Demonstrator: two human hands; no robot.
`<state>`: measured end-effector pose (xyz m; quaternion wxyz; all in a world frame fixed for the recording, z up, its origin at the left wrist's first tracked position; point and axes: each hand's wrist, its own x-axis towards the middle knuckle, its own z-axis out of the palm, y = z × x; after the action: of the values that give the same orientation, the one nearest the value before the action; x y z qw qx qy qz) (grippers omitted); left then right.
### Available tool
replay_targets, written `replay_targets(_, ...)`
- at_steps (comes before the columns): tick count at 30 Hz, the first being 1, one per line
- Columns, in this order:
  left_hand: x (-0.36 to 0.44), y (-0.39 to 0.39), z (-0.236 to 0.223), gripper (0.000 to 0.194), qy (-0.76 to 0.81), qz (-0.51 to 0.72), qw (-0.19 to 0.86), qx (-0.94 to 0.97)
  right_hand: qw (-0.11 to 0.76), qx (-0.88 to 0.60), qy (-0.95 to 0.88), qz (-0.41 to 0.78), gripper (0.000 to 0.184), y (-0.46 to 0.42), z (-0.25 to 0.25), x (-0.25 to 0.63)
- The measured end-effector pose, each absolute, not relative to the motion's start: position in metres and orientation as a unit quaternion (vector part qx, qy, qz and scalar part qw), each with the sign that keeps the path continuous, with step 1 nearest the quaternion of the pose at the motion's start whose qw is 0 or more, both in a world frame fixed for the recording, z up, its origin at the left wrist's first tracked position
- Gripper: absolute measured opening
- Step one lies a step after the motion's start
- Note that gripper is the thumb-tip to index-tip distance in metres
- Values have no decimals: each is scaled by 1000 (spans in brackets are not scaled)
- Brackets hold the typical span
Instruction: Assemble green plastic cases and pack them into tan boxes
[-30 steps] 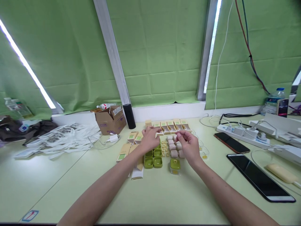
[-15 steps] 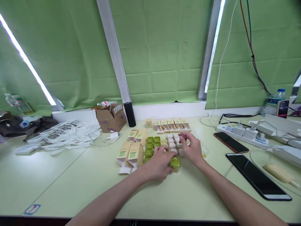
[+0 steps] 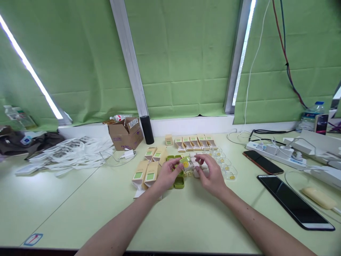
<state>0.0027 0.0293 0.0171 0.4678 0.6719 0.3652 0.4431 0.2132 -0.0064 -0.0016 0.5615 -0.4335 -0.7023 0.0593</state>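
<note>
My left hand [image 3: 167, 175] holds a small clear box with a green lid [image 3: 187, 163], lifted and tilted above the table. My right hand [image 3: 210, 174] is beside it, fingers curled and pinched near the box; whether they hold anything is hidden. Under the hands lie green lids [image 3: 179, 182], beige blocks [image 3: 197, 173] and small yellow pieces. Tan cartons with green labels [image 3: 150, 174] lie left of my left hand, and a row of them [image 3: 195, 142] stands further back. Clear small boxes [image 3: 228, 171] sit to the right.
A cardboard box [image 3: 125, 134] and a black cylinder [image 3: 147, 130] stand at the back. White strips [image 3: 69, 153] are piled at the left. Two phones [image 3: 294, 202] [image 3: 262, 161], a power strip [image 3: 274, 152] with cables and a water bottle [image 3: 310, 114] lie at the right.
My left hand took hold of the green-lidded box from the table and raised it. My right hand drew back toward it.
</note>
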Motion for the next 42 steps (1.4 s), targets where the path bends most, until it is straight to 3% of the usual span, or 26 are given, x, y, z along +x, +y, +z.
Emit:
replay_targets(7, 6, 26, 9, 72, 367, 473, 430, 676, 543, -404, -733, 69, 45, -12, -8, 201)
replay_targets(19, 8, 16, 8, 50, 422, 516, 362, 652, 575, -394, -712, 77, 46, -6, -20, 194)
replay_targets(27, 5, 15, 5, 53, 351, 539, 319, 696, 587, -393, -700, 105, 45, -12, -17, 193)
replay_targets(30, 3, 11, 7, 43, 323, 553, 288, 712, 606, -396, -661, 198, 46, -14, -15, 192)
replay_targets(34, 1, 6, 11, 33, 283, 554, 233, 747, 634, -330, -546, 437, 51, -11, -10, 196)
replay_targets(37, 1, 4, 13, 32, 244, 566, 196, 763, 614, -240, -472, 584, 41, -8, -2, 200)
replay_targets(42, 2, 3, 13, 27, 244, 596, 151, 750, 574, -162, -403, 694, 30, -7, 4, 206)
